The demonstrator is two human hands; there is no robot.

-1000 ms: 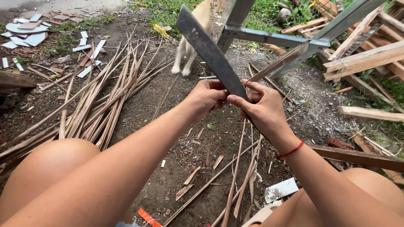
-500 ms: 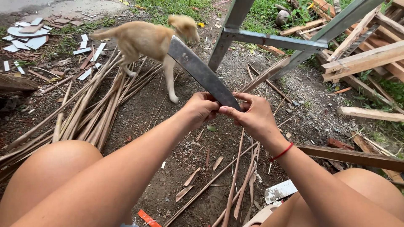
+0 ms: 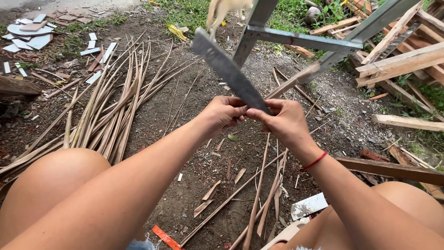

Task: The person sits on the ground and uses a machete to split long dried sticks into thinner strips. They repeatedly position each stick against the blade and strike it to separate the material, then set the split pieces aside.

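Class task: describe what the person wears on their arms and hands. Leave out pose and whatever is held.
Both forearms are bare, with no sleeves in view. The left hand wears no glove, ring or band that shows. The right hand is also gloveless, and a thin red string bracelet circles its wrist. No watch shows.

Outdoor yard worksite: dirt ground (image 3: 194, 115), split cane strips (image 3: 111, 111), stacked timber (image 3: 402, 60), grass (image 3: 194, 11).

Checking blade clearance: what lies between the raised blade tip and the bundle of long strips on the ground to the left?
In the head view, only bare dirt with a few thin stray stalks lies between the blade tip and the strip bundle.
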